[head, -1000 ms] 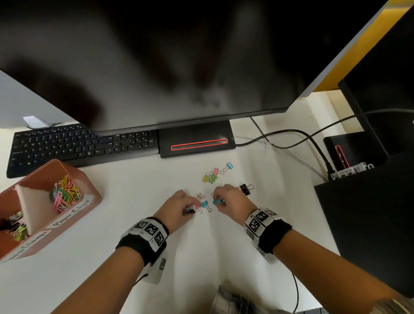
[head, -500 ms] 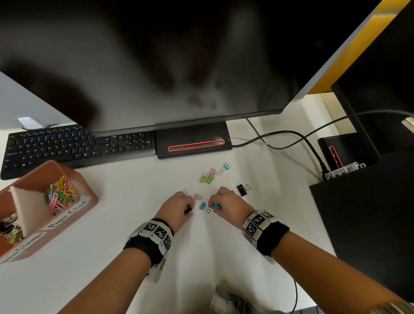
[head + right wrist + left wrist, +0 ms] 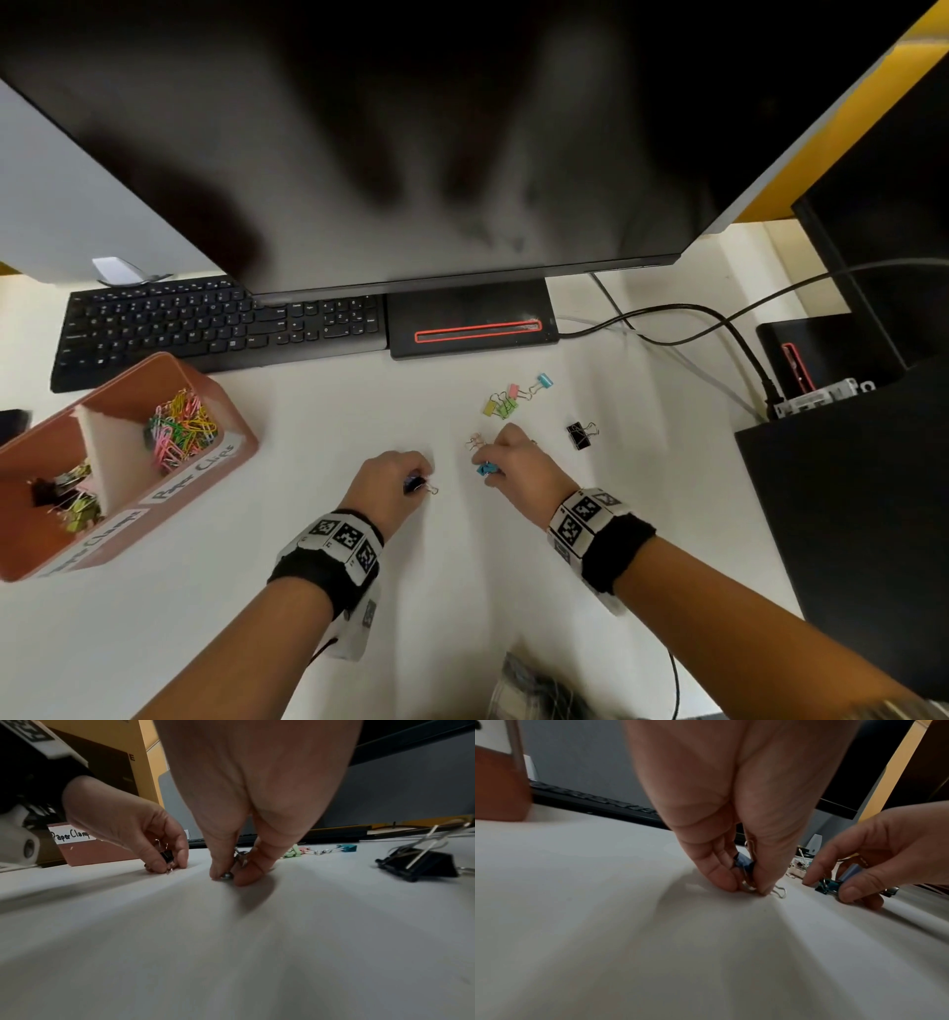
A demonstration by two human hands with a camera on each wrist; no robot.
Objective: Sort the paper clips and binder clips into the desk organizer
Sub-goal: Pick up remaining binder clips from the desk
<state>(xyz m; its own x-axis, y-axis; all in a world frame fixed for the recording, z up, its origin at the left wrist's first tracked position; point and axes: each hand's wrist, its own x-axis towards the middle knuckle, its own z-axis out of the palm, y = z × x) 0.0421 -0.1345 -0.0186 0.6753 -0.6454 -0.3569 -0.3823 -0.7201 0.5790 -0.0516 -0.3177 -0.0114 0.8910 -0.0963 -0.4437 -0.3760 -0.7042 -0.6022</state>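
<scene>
My left hand (image 3: 418, 480) pinches a dark binder clip (image 3: 414, 483) low on the white desk; in the left wrist view thumb and fingers close round that clip (image 3: 744, 865), whose wire handle touches the surface. My right hand (image 3: 488, 470) pinches a teal binder clip (image 3: 485, 468), also seen as the teal clip (image 3: 828, 885) from the left wrist and as a metal handle between the fingertips (image 3: 218, 870). The pink desk organizer (image 3: 241, 442) stands at the left, with coloured paper clips (image 3: 179, 426) in one compartment and binder clips (image 3: 69, 501) in the other.
Loose on the desk lie a cluster of yellow, green, pink and blue binder clips (image 3: 508, 402), a black binder clip (image 3: 581, 436) and a small pale clip (image 3: 475, 441). A keyboard (image 3: 215, 329), the monitor base (image 3: 472, 324), cables (image 3: 719, 329) and a black box (image 3: 852, 514) border the area.
The teal clip that lay between my hands is now at the right hand's fingertips. My left hand has drawn slightly left with its dark clip, so the hands stand a little farther apart.
</scene>
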